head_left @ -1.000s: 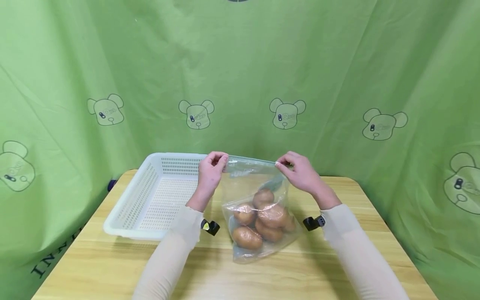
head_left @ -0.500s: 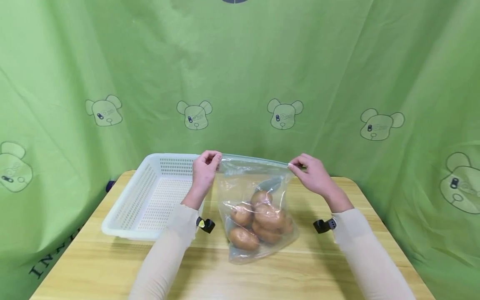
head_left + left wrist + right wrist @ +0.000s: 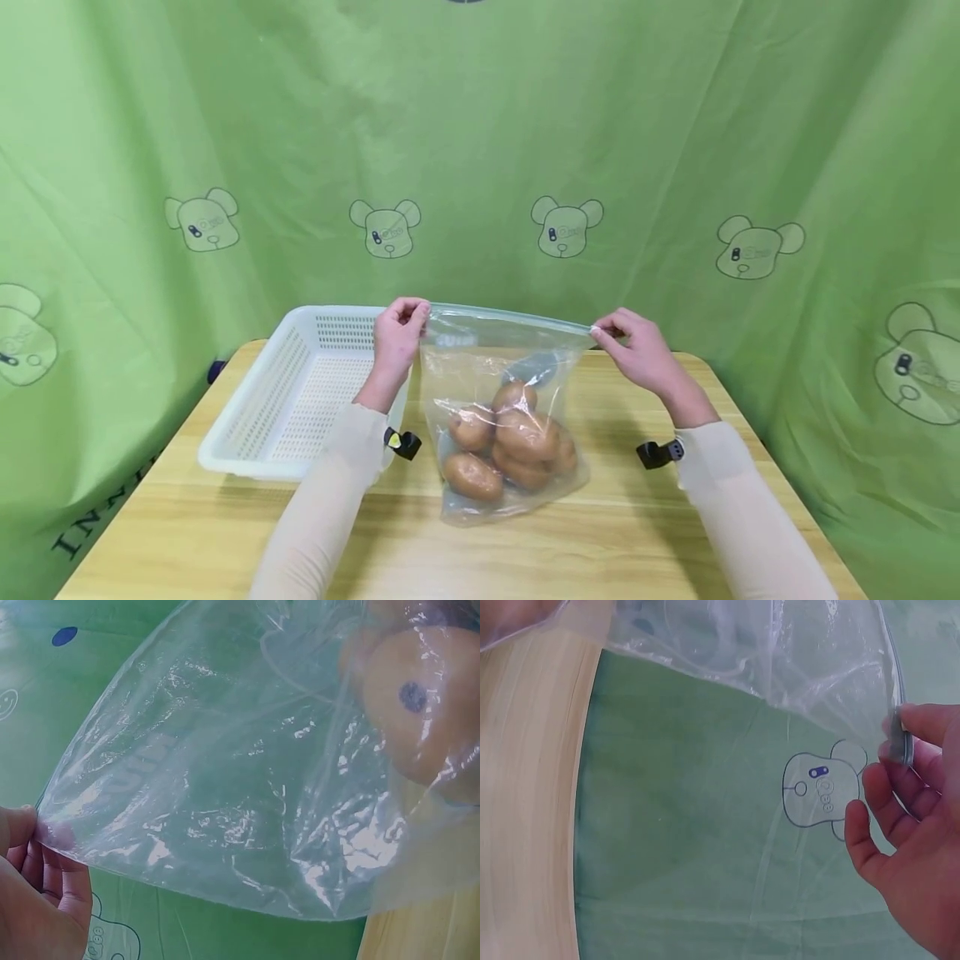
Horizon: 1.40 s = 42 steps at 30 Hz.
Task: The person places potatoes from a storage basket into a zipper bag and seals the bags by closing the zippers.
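Note:
A clear zip bag (image 3: 465, 375) with a greenish zip strip along its top hangs between the two hands, its lower part close over the table. Several brown potatoes (image 3: 474, 477) lie bunched in its lower right half. My left hand (image 3: 397, 337) pinches the bag's top left corner between thumb and fingers; the left wrist view shows this pinch at the corner, with one potato (image 3: 420, 705) through the film. At the other end of the zip strip, my right hand (image 3: 637, 350) pinches the top right corner, its remaining fingers loosely bent in the right wrist view.
A white perforated plastic basket (image 3: 247, 400) stands on the left of the wooden table (image 3: 600, 550), partly behind the left forearm. A green curtain (image 3: 480, 125) with bear-head prints hangs close behind the table's far edge.
The hands have moved apart, left hand leftward and right hand rightward, stretching the top of the bag wider. The bag and potatoes have shifted slightly left.

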Each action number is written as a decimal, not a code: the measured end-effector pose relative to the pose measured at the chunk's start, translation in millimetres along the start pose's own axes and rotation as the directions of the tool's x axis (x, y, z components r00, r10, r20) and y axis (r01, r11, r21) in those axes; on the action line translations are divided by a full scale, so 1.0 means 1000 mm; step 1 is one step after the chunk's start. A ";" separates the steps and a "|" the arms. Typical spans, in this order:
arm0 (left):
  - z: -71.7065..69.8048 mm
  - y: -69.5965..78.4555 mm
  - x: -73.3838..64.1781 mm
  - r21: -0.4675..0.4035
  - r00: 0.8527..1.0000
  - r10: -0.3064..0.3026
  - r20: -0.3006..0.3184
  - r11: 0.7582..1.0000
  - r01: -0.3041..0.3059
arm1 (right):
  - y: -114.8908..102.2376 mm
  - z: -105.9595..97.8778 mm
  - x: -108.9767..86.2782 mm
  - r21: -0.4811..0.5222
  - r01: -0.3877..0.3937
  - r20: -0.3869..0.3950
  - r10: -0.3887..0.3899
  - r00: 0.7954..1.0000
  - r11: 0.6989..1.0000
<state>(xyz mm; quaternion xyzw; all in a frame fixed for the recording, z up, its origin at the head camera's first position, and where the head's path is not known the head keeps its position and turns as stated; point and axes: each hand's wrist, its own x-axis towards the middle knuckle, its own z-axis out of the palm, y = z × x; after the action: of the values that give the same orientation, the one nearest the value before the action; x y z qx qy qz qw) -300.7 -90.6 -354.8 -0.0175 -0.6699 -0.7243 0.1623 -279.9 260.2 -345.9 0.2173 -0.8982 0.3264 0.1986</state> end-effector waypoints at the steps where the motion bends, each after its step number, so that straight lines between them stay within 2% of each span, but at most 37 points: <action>1: -0.001 -0.001 0.001 -0.003 1.000 0.001 0.000 1.000 -0.001 | 0.001 0.000 0.000 0.005 -0.005 -0.002 0.005 1.000 1.000; 7: -0.004 -0.004 0.002 -0.005 1.000 0.030 0.005 1.000 -0.030 | 0.004 -0.001 -0.003 0.045 -0.044 0.004 0.044 0.999 0.998; 13: 0.000 -0.002 0.009 0.042 1.000 0.004 0.006 0.999 -0.005 | 0.005 0.000 -0.006 0.142 -0.155 0.037 0.151 0.988 0.978; 17: 0.005 -0.002 0.021 0.085 1.000 -0.025 -0.004 0.996 0.026 | 0.007 0.006 0.000 0.279 -0.224 0.027 0.226 0.974 0.934; 21: 0.009 -0.006 0.038 0.157 0.999 -0.042 -0.016 0.987 0.044 | 0.013 0.019 0.010 0.421 -0.253 0.001 0.279 0.960 0.871; 26: 0.010 -0.017 0.055 0.217 0.997 -0.072 -0.019 0.973 0.075 | 0.023 0.037 0.020 0.493 -0.293 0.010 0.332 0.943 0.819; 31: 0.011 -0.028 0.060 0.239 0.990 -0.139 -0.029 0.961 0.142 | 0.030 0.048 0.029 0.522 -0.326 0.008 0.378 0.926 0.788; 38: 0.011 -0.037 0.063 0.236 0.977 -0.204 0.062 0.954 0.185 | 0.039 0.052 0.040 0.501 -0.384 0.018 0.434 0.901 0.775; 42: 0.009 -0.039 0.065 0.284 0.956 -0.257 0.144 0.936 0.209 | 0.046 0.055 0.043 0.454 -0.438 0.075 0.457 0.886 0.776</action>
<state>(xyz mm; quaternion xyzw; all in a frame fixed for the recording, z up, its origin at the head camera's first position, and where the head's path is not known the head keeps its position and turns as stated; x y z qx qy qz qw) -374.4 -93.9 -375.3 0.0194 -0.7700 -0.6375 0.0153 -351.4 243.4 -386.2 0.0316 -0.8168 0.5710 0.0761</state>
